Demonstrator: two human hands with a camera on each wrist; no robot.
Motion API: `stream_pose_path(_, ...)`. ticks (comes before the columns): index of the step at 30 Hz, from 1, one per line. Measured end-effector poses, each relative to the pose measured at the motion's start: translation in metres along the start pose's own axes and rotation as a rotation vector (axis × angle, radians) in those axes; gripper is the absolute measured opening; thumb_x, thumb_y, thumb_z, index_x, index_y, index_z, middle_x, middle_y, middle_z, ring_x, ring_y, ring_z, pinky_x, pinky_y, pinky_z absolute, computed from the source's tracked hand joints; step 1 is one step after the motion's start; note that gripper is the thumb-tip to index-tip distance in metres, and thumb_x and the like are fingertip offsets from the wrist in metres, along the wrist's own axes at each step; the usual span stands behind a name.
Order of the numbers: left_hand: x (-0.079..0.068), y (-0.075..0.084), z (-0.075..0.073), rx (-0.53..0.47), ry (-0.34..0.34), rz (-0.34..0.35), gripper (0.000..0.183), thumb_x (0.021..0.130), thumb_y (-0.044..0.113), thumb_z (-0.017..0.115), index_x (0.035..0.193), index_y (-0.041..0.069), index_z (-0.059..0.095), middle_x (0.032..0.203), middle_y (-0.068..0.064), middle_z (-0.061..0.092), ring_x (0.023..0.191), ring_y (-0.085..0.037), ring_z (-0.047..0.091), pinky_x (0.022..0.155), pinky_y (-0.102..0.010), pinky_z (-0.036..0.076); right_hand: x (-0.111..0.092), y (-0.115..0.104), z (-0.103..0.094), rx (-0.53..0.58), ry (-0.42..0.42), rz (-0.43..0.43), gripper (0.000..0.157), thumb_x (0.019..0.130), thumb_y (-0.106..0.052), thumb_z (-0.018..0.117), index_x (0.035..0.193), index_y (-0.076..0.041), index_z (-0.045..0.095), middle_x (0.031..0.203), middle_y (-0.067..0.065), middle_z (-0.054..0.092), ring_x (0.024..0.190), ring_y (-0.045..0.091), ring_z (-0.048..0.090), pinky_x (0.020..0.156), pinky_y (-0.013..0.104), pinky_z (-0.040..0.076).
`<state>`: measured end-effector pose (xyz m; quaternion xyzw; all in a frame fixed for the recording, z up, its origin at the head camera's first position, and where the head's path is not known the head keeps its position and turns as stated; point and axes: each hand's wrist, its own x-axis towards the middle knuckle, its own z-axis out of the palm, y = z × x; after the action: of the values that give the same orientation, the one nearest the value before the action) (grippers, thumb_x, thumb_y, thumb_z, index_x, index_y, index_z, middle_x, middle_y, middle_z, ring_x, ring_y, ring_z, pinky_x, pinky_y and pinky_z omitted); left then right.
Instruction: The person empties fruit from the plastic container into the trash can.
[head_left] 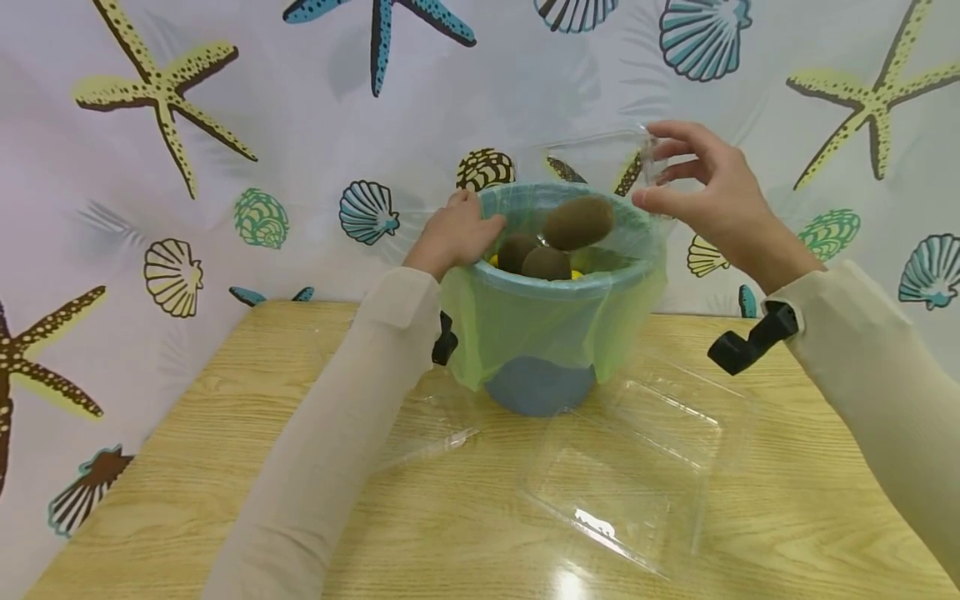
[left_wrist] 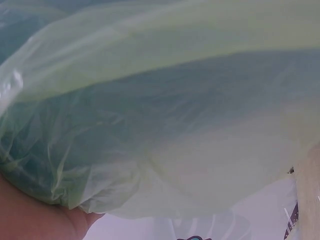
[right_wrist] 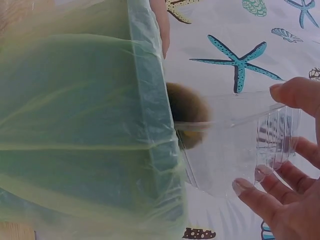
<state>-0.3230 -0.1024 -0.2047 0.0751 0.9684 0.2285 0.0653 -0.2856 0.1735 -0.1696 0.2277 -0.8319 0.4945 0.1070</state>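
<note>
My right hand [head_left: 708, 179] pinches the end of a clear plastic container [right_wrist: 225, 145], tipped over the rim of a blue bucket [head_left: 540, 387]. A translucent yellow-green bag [head_left: 525, 321] lines the bucket and hangs over its outside. One brown kiwi [head_left: 577, 222] is above the bucket's opening, at the container's mouth; two more kiwis [head_left: 547, 262] lie inside. Bits of yellow show beneath them, too covered to identify. On the left, my left hand [head_left: 457, 233] grips the bagged rim, its thumb toward the opening. Only part of that hand appears in the left wrist view.
Clear plastic trays [head_left: 615, 492] lie on the wooden table [head_left: 225, 400] in front and to the right of the bucket. Another clear plastic piece [head_left: 427, 425] lies partly behind my left forearm. A sheet with starfish and shells [head_left: 315, 125] hangs behind the table.
</note>
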Motion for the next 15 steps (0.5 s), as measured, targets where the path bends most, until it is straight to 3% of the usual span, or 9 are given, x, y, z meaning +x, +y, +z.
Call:
stream_pose_path(8,-0.0001,-0.0004,-0.0007,-0.008,-0.002,0.005,0.069,0.102,0.040,0.025,0.152,0.001,-0.001,0.161,-0.012,-0.008,0.148,-0.032,0.003,0.120,-0.044,0.013,-0.0026,0.0016,-0.0020,0.008,-0.008,0.011,0.064,0.086,-0.015,0.068,0.144,-0.024,0.041,0.130,0.002,0.044,0.106,0.014,0.049,0.076,0.020,0.050)
stream_pose_path(15,-0.0012,0.0004,0.0004,-0.002,0.002,0.007,0.068,0.103,0.040,0.025,0.152,0.000,-0.001,0.161,-0.013,-0.007,0.148,-0.033,0.005,0.120,-0.044,0.014,-0.0028,-0.0024,0.0024,-0.017,0.000,-0.073,0.066,0.083,-0.010,0.071,0.142,-0.024,0.045,0.127,-0.002,0.047,0.108,0.015,0.048,0.081,0.020,0.048)
